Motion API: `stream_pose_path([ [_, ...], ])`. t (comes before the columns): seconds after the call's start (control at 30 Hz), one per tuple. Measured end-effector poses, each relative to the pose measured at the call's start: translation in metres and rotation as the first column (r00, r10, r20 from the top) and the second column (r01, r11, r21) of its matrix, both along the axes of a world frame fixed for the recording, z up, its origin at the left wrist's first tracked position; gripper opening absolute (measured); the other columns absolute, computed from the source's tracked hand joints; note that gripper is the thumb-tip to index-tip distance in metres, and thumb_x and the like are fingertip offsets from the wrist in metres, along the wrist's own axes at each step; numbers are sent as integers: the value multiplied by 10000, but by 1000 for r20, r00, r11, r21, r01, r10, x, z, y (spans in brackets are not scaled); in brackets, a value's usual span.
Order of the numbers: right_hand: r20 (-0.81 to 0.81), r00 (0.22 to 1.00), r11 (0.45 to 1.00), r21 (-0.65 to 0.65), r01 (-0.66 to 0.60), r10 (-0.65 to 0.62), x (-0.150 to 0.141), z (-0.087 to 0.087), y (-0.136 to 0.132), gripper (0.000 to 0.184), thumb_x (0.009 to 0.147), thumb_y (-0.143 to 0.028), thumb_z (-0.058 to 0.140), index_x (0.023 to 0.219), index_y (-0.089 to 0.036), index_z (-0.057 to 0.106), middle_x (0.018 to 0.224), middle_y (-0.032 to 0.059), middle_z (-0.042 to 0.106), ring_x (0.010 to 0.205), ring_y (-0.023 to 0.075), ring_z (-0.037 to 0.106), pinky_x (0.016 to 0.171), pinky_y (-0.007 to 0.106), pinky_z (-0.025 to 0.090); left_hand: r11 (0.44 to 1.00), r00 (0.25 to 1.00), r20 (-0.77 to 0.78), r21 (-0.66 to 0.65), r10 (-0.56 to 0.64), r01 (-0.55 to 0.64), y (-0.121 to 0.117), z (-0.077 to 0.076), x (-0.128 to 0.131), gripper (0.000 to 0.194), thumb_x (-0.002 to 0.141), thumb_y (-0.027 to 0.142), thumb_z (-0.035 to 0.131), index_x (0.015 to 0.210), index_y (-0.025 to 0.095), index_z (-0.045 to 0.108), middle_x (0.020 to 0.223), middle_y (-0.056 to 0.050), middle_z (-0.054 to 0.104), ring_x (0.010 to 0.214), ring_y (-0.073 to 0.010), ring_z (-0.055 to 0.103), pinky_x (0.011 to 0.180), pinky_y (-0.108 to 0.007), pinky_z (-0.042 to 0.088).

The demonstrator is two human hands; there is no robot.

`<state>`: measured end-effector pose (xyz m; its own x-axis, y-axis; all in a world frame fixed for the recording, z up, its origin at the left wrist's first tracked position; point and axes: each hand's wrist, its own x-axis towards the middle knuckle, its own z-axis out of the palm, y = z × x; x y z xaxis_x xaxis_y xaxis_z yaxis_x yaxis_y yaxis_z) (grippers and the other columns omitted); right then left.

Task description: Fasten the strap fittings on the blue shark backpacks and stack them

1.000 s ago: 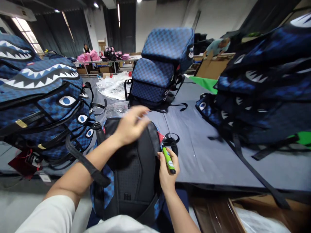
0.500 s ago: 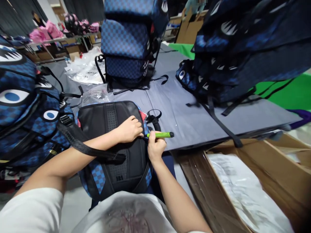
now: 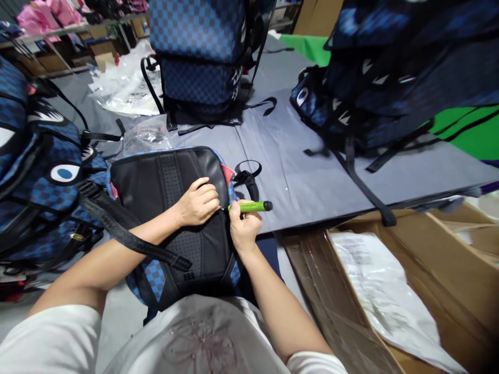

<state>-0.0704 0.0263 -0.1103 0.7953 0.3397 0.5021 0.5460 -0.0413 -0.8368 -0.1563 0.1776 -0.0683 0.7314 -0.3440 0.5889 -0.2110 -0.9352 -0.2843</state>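
On the backpack (image 3: pixel 134 182), my left hand (image 3: pixel 200 202), lifted earlier, now curls, grip unclear; my right hand (image 3: pixel 245 223) pinches a green pen (image 3: pixel 257 206); a strap (image 3: pixel 127 239) crosses my left forearm (image 3: pixel 105 267).

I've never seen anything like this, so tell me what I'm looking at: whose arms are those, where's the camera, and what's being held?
There's no machine here. Those bare arms belong to whoever wears the camera: it sits on the head, looking forward and down. The left hand rests on the black back of a blue-checked backpack. The right hand grips a green pen-like tool in its fingers. Beyond, the grey table bears a middle pile of backpacks, a right pile and a clear plastic bag. At lower right, an open cardboard box holds white plastic wrapping.
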Motion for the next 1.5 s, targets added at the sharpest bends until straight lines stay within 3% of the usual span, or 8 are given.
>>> stream_pose_path([
  [0.37,58,998,991,-134,-16,24,5,2,3,349,935,-444,499,722,-197,624,630,33,651,544,156,601,601,291,501,999,998,-60,-45,25,-28,7,-10,-3,163,935,260,504,830,218,622,864,2,715,962,-177,651,1060,-431,360],
  [0.67,133,990,991,-131,-21,39,11,1,4,329,936,-415,517,719,-193,624,625,29,649,535,151,596,594,283,493,997,998,-60,-71,32,-36,8,-15,-4,154,935,269,511,838,220,621,856,9,721,958,-176,657,1066,-431,330],
  [0.97,101,993,983,-180,-35,54,12,2,4,368,934,-450,505,716,-188,643,615,39,652,527,152,589,580,281,486,1000,999,27,-24,17,-16,6,-11,-2,132,923,256,541,823,203,608,818,11,705,922,-164,652,1063,-412,334],
  [1.33,15,995,980,-174,-94,98,18,5,4,393,901,-497,526,685,-192,647,574,28,632,499,156,575,537,280,459,997,998,-47,-49,52,-55,7,-18,-2,163,938,274,522,814,219,613,851,17,712,964,-162,648,1090,-414,317],
  [1.5,7,990,975,-174,-137,140,21,7,3,391,900,-483,547,691,-171,657,580,34,634,492,149,568,538,275,455,998,1000,5,-50,22,-22,7,-17,-1,153,928,247,535,797,204,603,831,9,696,947,-158,637,1100,-411,316],
])
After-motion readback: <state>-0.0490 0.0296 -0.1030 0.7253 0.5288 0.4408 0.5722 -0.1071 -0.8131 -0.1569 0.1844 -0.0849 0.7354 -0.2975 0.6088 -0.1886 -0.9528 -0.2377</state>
